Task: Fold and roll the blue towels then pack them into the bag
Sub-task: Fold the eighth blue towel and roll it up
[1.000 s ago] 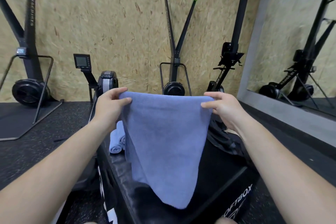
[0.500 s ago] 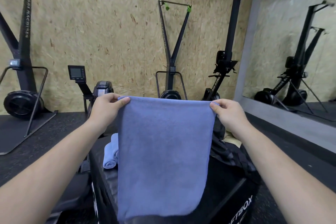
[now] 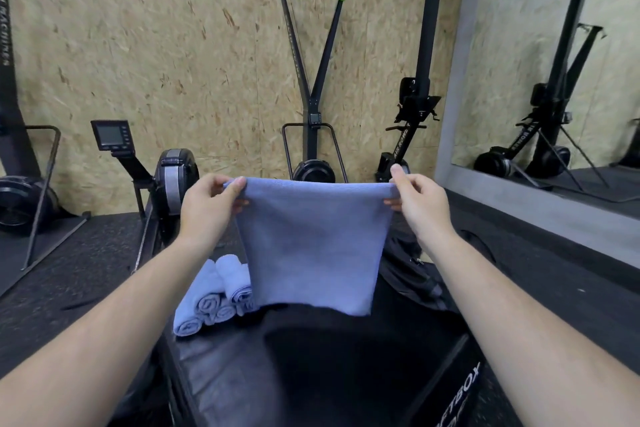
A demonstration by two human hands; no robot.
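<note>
Head view: the black soft box (image 3: 346,374) lies below you, the blue towel (image 3: 311,246) hanging over it, top edge stretched left to right. The bag (image 3: 412,274) sits behind it on your right, contents hidden; rolled towels (image 3: 211,295) lie left. Your left hand (image 3: 207,208) and right hand (image 3: 420,204) each pinch a top corner.
</note>
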